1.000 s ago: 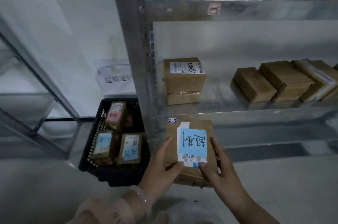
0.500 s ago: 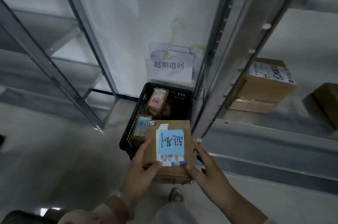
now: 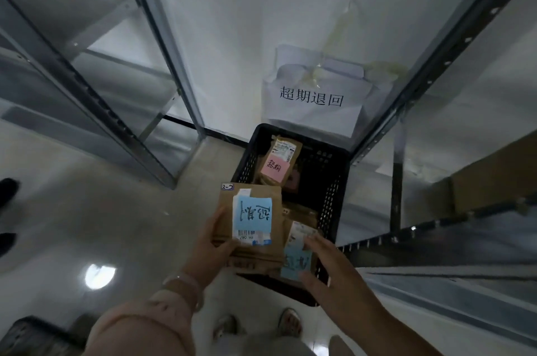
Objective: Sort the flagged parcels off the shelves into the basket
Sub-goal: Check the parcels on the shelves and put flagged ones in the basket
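Over the near left part of the black basket (image 3: 329,204): brown parcel (image 3: 251,222), blue note and barcode label on top, held roughly flat above the rim, not set down.

Head view, the only one:
- left hand (image 3: 210,242) grips the brown parcel at its near left edge, thumb on top beside the barcode, fingers curled underneath.
- right hand (image 3: 328,268) is off that parcel, fingers spread and fairly straight, holding nothing. It hangs over the basket's near right corner and overlaps a second parcel (image 3: 295,264) with a blue note that lies inside. Can't tell if the fingertips touch it.
- pink-note parcel (image 3: 274,168) sits toward the far end of the basket, tilted up. There's more brown packaging between it and the near ones, too dim for detail.
- basket stands on the floor (image 3: 116,210) against the wall, right below a taped paper sign (image 3: 313,99) with printed characters.
- metal rack (image 3: 87,88) to the left; rack post (image 3: 430,73) just right of the basket, with a cardboard box (image 3: 494,172) on its shelf.
- bracelet (image 3: 186,288) on the left wrist, shoes (image 3: 290,323) at the bottom edge.
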`<action>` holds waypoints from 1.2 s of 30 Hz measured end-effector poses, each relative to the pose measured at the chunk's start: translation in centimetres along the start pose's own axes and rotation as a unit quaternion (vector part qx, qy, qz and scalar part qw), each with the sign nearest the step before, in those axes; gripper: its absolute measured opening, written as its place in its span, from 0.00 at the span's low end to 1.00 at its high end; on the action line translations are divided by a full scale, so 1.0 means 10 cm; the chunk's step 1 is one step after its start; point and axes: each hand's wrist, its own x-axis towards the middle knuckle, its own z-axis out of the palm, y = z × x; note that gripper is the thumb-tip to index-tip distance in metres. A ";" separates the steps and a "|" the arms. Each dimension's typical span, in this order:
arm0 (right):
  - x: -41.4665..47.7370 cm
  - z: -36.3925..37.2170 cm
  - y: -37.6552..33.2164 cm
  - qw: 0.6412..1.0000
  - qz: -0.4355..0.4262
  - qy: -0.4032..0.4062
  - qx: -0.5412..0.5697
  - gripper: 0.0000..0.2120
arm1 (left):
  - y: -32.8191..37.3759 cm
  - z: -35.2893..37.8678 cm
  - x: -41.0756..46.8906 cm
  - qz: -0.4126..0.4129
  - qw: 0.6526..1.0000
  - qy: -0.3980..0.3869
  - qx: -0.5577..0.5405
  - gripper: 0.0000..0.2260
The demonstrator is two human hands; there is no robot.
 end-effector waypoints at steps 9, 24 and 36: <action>0.38 0.29 0.10 0.996 0.060 0.060 0.025 0.27 | -0.50 -0.05 0.91 0.038 0.987 -0.075 0.138 0.32; -0.22 0.47 -0.30 0.979 0.084 0.173 -0.075 0.30 | 0.23 -0.09 0.49 0.193 0.881 -0.143 0.408 0.34; -1.99 -0.15 -0.33 0.910 0.108 0.350 -0.194 0.33 | 1.36 0.89 -1.40 0.551 0.678 -0.211 0.438 0.26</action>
